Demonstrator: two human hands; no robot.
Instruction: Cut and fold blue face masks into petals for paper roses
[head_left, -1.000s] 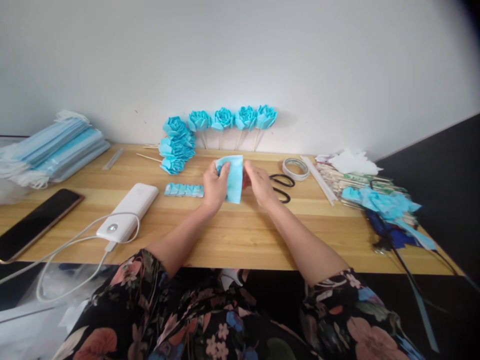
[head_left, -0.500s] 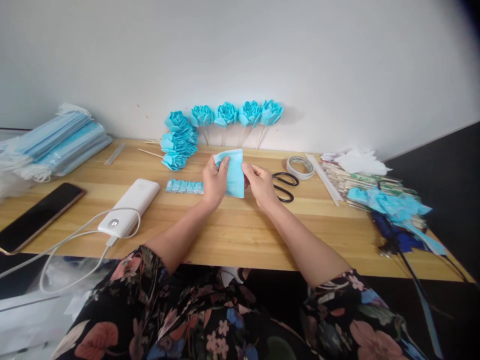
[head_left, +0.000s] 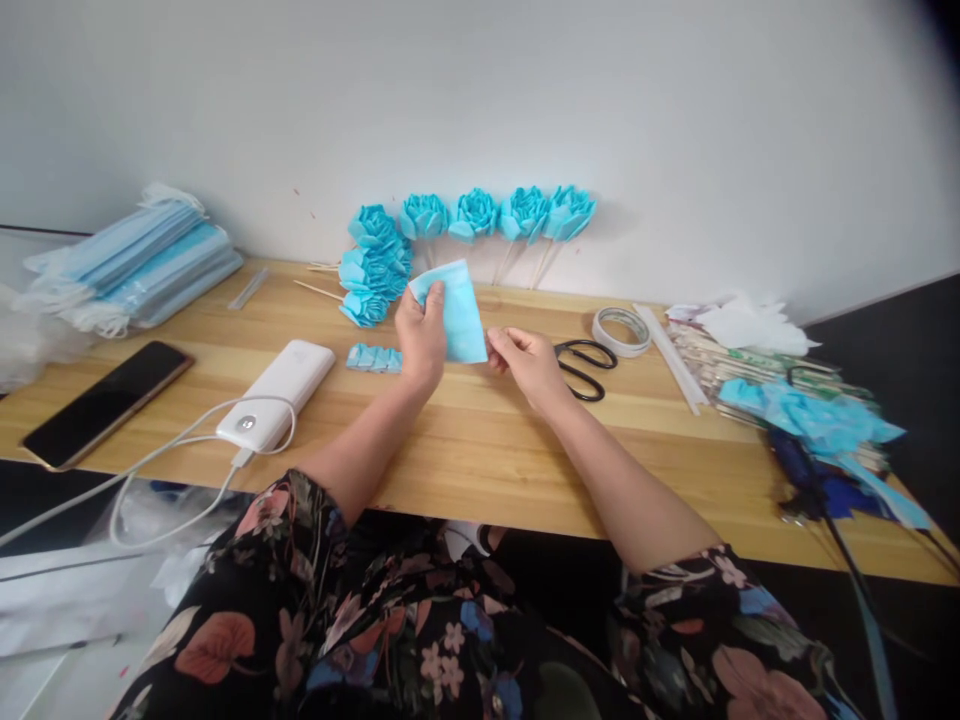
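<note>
Over the worktop (head_left: 465,450), between its front and back edges, I have the left hand (head_left: 421,340) pinching the blue sheet (head_left: 463,315) under its thumb, while the right hand (head_left: 529,365) has its fingers curled nearly together beside the sheet's lower right corner, whether gripping anything I cannot tell from here.

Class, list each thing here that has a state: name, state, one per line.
Blue sheet: held up, tilted
Left hand: closed on sheet
Right hand: curled at sheet's edge, contact unclear
Blue strip: pleated
Scissors: blades hidden
Phone: screen dark
Power bank: cable plugged in
Four flowers: propped upright
Other flowers: lying, piled
Masks: stacked
Tape roll: lying flat
</note>
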